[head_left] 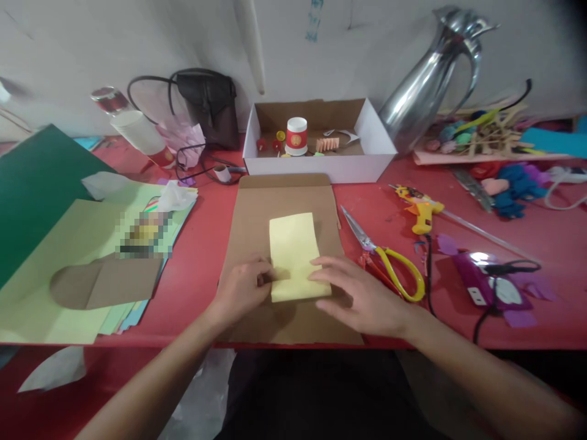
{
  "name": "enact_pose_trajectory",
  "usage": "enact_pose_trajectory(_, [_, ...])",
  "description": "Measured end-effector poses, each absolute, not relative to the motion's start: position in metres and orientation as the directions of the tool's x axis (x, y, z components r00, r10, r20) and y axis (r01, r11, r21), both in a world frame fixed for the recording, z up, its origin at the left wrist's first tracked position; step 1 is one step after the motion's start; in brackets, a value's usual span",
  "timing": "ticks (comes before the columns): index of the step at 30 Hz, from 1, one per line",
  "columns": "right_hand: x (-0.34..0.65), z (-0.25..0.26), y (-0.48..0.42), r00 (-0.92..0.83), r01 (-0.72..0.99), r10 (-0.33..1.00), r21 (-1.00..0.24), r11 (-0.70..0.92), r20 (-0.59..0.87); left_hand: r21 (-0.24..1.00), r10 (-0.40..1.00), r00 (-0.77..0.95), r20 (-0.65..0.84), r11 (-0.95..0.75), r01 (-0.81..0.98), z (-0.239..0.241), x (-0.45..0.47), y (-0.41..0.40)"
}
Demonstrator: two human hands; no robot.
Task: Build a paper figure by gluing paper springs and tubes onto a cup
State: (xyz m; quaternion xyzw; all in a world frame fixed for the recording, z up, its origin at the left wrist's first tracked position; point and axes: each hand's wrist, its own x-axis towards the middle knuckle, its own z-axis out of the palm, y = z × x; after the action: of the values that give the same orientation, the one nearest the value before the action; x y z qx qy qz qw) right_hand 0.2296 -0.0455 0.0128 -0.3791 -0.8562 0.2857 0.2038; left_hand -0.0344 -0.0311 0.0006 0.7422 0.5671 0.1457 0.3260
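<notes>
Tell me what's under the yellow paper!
Brown cardboard shows around the yellow paper, so it's underneath. The left hand and right hand are at the paper's sides. Whatever the paper covers is hidden, so I can't tell if anything else is there.

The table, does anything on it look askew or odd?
The jug at back right and cups at back left appear to lean opposite ways, though the lens may exaggerate it. Purple scraps lie strewn at right; pixelation hides something on the left papers.

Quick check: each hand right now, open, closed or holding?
Left hand: curled at the left edge of the yellow paper; grip can't be told.
Right hand: open, loosely spread at the paper's right edge.
</notes>
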Motion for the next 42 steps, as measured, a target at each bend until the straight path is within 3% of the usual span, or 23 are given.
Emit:
enact_pose_trajectory(5, [0.223, 0.003, -0.051, -0.647, 0.549, 0.754, -0.615, 0.566, 0.117, 0.623, 0.925, 0.336, -0.178, -0.158, 0.766, 0.003, -0.038, -0.028])
enact_pose_trajectory(12, [0.219, 0.007, -0.039, -0.665, 0.526, 0.742, -0.651, 0.547, 0.086, 0.690, 0.810, 0.565, -0.153, -0.322, 0.649, 0.027, -0.053, -0.038])
enact_pose_trajectory(20, [0.215, 0.012, -0.025, -0.625, 0.546, 0.781, -0.716, 0.435, -0.002, 0.691, 0.924, 0.348, -0.156, -0.150, 0.707, 0.002, -0.042, -0.041])
enact_pose_trajectory(27, [0.213, 0.014, -0.020, -0.611, 0.565, 0.790, -0.727, 0.390, -0.051, 0.684, 0.955, 0.285, -0.080, -0.155, 0.713, 0.001, -0.038, -0.044])
enact_pose_trajectory(35, [0.212, 0.005, -0.022, -0.569, 0.605, 0.822, -0.684, 0.407, -0.014, 0.567, 0.934, 0.342, 0.101, -0.336, 0.752, 0.000, -0.031, -0.049])
enact_pose_trajectory(42, [0.215, 0.005, -0.023, -0.634, 0.596, 0.773, -0.641, 0.483, -0.008, 0.516, 0.901, 0.406, 0.152, -0.423, 0.745, -0.006, -0.034, -0.049])
